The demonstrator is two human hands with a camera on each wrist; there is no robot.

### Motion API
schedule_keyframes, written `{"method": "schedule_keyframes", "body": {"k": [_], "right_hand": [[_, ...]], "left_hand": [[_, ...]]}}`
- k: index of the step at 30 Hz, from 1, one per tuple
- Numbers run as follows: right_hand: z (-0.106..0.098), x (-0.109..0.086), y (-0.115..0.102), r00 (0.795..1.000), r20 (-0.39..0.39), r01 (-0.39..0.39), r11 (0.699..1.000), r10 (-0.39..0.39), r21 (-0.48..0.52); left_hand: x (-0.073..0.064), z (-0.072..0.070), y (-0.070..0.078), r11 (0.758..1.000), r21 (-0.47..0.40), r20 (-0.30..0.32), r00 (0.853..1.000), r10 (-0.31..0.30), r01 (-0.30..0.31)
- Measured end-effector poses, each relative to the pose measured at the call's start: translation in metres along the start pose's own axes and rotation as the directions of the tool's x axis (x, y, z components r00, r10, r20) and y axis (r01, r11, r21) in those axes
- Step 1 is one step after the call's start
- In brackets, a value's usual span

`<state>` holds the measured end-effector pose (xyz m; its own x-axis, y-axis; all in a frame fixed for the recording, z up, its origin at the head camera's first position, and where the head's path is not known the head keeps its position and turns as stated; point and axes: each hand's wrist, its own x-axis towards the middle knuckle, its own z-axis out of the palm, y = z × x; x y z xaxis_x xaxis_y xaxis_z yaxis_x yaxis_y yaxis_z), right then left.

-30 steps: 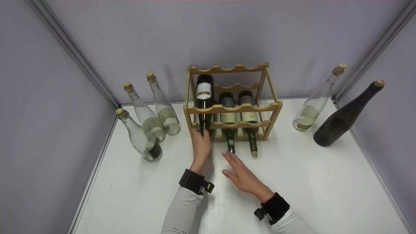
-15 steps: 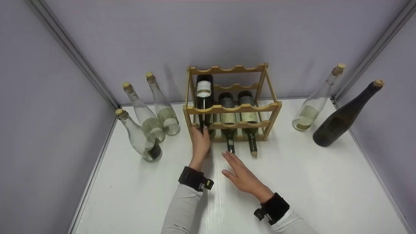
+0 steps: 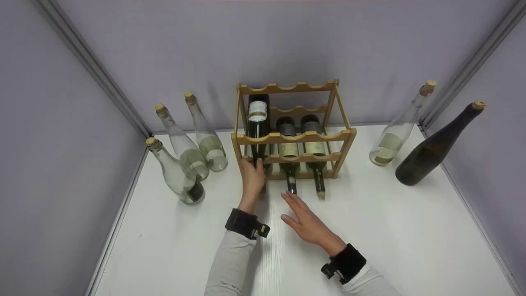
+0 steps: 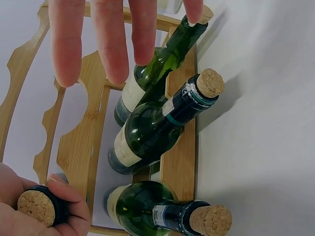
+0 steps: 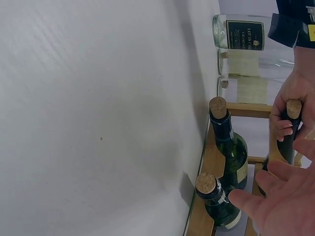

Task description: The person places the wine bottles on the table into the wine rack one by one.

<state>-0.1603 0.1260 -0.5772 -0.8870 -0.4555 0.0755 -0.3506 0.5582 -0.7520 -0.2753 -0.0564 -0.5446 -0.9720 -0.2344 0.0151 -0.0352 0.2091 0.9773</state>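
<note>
In the head view my left hand (image 3: pixel 252 181) grips the neck of a dark wine bottle (image 3: pixel 258 111) with a white label. The bottle lies in the left slot of the wooden wine rack's (image 3: pixel 294 137) middle tier, neck toward me. Its cork (image 4: pixel 36 208) pokes out of the curled fingers in the left wrist view. My right hand (image 3: pixel 308 224) holds nothing, fingers extended, just in front of the lower bottles' necks. On the bottom tier lie three green wine bottles (image 4: pixel 147 130), corks facing out; the leftmost is mostly hidden from the head camera by the left hand and upper bottle.
Several corked bottles stand around the rack on the white table (image 3: pixel 205 255). Clear glass ones (image 3: pixel 174 172) are grouped at the left. At the right are a clear bottle (image 3: pixel 390 142) and a dark bottle (image 3: pixel 431 152). Walls (image 3: pixel 287 41) enclose the back and sides.
My left hand has shifted slightly toward the rack, and the labelled bottle has slid a little backward with it. The right hand has stayed in place.
</note>
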Motion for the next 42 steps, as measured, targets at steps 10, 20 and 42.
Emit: {"method": "schedule_keyframes", "body": {"k": [10, 20, 42], "right_hand": [[0.0, 0.0, 0.0, 1.0, -0.005, 0.011, 1.0, -0.011, -0.006], [-0.001, 0.0, 0.0, 1.0, 0.0, 0.005, 1.0, -0.005, -0.004], [0.006, 0.003, -0.007, 0.999, 0.031, 0.007, 0.999, -0.005, -0.048]], "left_hand": [[-0.002, -0.002, -0.002, 0.997, -0.058, 0.006, 0.999, -0.048, 0.048], [-0.015, -0.013, -0.009, 1.0, 0.012, 0.025, 1.0, -0.017, 0.017], [-0.045, -0.055, -0.06, 0.99, 0.134, -0.075, 0.996, 0.04, -0.03]]}}
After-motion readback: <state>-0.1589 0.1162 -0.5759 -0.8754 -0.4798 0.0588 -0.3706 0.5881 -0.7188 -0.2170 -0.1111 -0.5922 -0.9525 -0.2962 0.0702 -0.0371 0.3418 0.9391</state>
